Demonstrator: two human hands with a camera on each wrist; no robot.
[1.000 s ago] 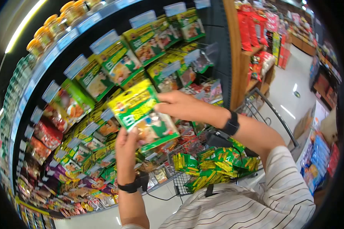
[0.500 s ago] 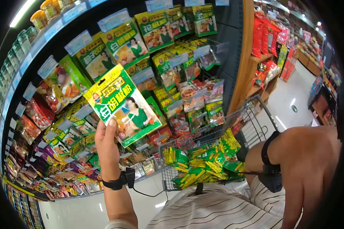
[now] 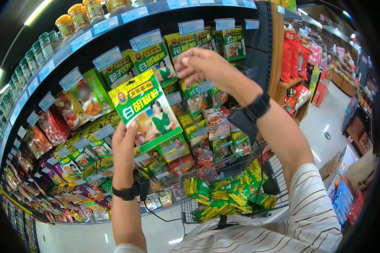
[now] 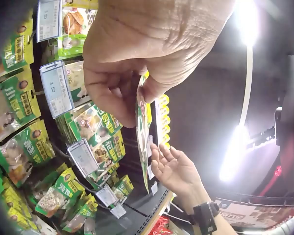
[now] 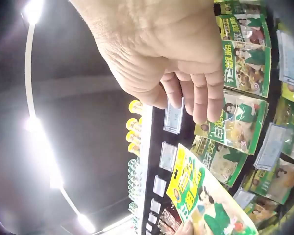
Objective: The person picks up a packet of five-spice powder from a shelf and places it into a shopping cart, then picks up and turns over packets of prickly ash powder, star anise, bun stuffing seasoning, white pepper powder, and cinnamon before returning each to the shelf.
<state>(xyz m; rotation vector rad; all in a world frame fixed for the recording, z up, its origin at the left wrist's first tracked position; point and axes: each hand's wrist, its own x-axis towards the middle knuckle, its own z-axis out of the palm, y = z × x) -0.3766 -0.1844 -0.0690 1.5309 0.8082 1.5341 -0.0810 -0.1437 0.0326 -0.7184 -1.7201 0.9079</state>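
My left hand [image 3: 124,143] pinches the lower left edge of a flat green-and-yellow seasoning packet [image 3: 144,116] between thumb and fingers. The packet is tilted, its printed front with a figure in green facing me. In the left wrist view it shows almost edge-on. My right hand [image 3: 207,67] is raised to the right of the packet, fingers loosely bent and holding nothing. It overlaps the hanging packets [image 3: 182,42] of the upper row in the head view. In the right wrist view, the fingers hang apart from the held packet [image 5: 213,203].
A wire shopping cart [image 3: 283,179] stands below, with a heap of green-and-yellow packets [image 3: 228,192] in it. Price tags [image 3: 145,40] stick out from the rack's hooks. Jars [image 3: 78,14] line the shelf above. A wooden shelf end [image 3: 275,55] borders the aisle at right.
My right hand was at the packet, then came down low at the right, and is now raised beside the rack. The left hand has kept hold of the packet throughout.
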